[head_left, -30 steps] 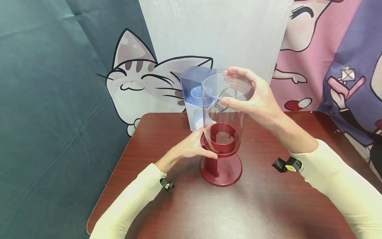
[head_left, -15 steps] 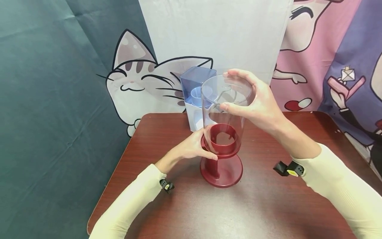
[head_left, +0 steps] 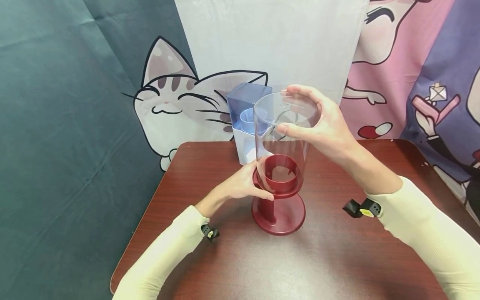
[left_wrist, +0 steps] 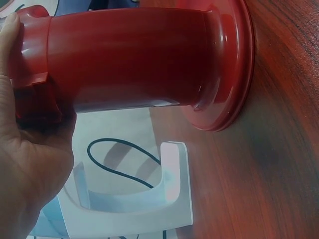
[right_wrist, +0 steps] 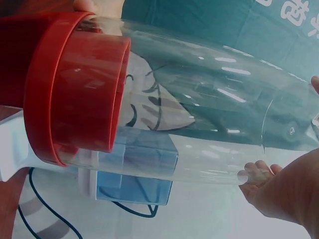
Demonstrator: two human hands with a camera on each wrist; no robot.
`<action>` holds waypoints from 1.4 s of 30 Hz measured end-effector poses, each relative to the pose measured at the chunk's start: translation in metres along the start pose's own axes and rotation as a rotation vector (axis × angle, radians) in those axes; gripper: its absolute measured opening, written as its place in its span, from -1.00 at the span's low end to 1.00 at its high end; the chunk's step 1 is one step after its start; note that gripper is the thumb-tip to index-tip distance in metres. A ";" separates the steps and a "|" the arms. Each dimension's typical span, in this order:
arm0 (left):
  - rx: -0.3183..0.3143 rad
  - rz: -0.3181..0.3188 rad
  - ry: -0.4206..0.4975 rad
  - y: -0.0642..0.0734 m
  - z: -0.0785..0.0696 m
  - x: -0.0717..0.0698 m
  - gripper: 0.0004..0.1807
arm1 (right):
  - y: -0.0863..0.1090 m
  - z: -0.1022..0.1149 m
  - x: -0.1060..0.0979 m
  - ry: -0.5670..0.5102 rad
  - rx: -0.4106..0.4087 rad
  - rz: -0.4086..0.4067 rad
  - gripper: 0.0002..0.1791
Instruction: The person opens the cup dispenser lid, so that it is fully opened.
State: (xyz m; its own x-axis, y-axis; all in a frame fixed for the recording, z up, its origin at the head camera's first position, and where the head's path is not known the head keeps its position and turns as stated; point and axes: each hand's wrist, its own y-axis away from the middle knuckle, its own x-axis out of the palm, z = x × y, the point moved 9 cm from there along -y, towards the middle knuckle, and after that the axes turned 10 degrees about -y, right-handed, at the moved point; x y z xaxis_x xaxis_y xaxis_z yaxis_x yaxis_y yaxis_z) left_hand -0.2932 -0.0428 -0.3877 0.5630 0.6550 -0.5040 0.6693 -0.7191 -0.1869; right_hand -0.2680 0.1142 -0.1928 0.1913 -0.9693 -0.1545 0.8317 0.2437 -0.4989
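On the table (head_left: 232, 266) I hold the red stand (head_left: 278, 225) near its top with my left hand (head_left: 243, 183) and, with my right hand (head_left: 328, 127), grip the rim of the clear cylinder (head_left: 281, 141) around the red collar (right_wrist: 89, 92), where tilted force could jam it.

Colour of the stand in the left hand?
The stand is red, best seen in the left wrist view.

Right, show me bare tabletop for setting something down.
Free: the table between the red stand, left sleeve and right sleeve; also right of the stand. Crowded: behind it, by the box, and left, under the left hand.
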 end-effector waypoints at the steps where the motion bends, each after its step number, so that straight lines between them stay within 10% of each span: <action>1: 0.004 0.002 0.001 0.000 0.000 0.000 -0.01 | 0.000 0.000 0.000 -0.003 0.002 -0.001 -0.27; 42: 0.016 -0.020 -0.012 0.000 0.000 -0.002 0.01 | -0.004 0.000 -0.003 -0.125 0.006 -0.010 -0.32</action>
State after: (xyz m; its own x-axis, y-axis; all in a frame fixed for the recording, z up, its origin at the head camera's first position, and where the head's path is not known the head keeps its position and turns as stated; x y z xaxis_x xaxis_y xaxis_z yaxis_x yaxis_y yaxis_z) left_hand -0.2948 -0.0441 -0.3864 0.5433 0.6666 -0.5104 0.6728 -0.7093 -0.2103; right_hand -0.2719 0.1163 -0.1903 0.2464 -0.9683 -0.0418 0.8369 0.2343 -0.4947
